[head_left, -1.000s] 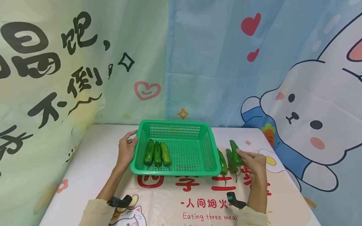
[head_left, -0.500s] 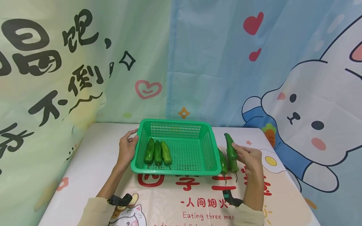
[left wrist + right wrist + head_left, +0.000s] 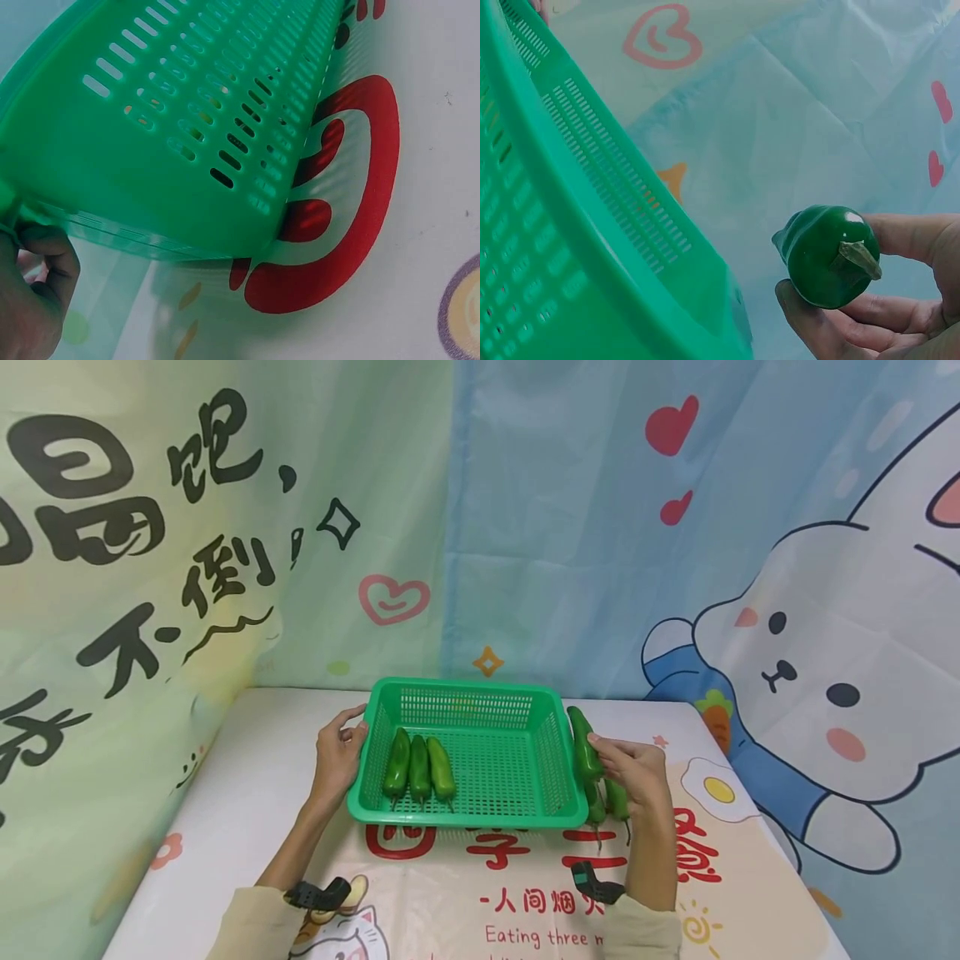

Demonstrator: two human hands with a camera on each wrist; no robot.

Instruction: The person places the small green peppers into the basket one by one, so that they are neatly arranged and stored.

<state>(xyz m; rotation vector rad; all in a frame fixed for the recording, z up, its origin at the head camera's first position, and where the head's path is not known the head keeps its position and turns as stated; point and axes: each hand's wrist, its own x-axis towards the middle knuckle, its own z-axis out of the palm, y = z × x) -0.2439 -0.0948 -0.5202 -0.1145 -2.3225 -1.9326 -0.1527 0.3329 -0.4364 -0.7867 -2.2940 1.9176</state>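
A green plastic basket with slotted walls stands mid-table. My left hand grips its left rim; in the left wrist view, thumb and fingers close over the edge. Three green peppers lie side by side in the basket's left half, stems toward me. Between thumb and fingers, my right hand pinches another green pepper right at the basket's right rim. The right wrist view shows this pepper's stem end facing the camera, raised beside the basket wall. Two more peppers lie on the table below the right hand, partly hidden.
A printed cloth with red characters and cartoon figures covers the table. Behind it hangs a fabric backdrop with a rabbit and hearts. Both wrists carry black camera mounts.
My right hand has carried the pepper leftward, from over the peppers on the table to the basket's right rim. The left hand and the basket have stayed in place.
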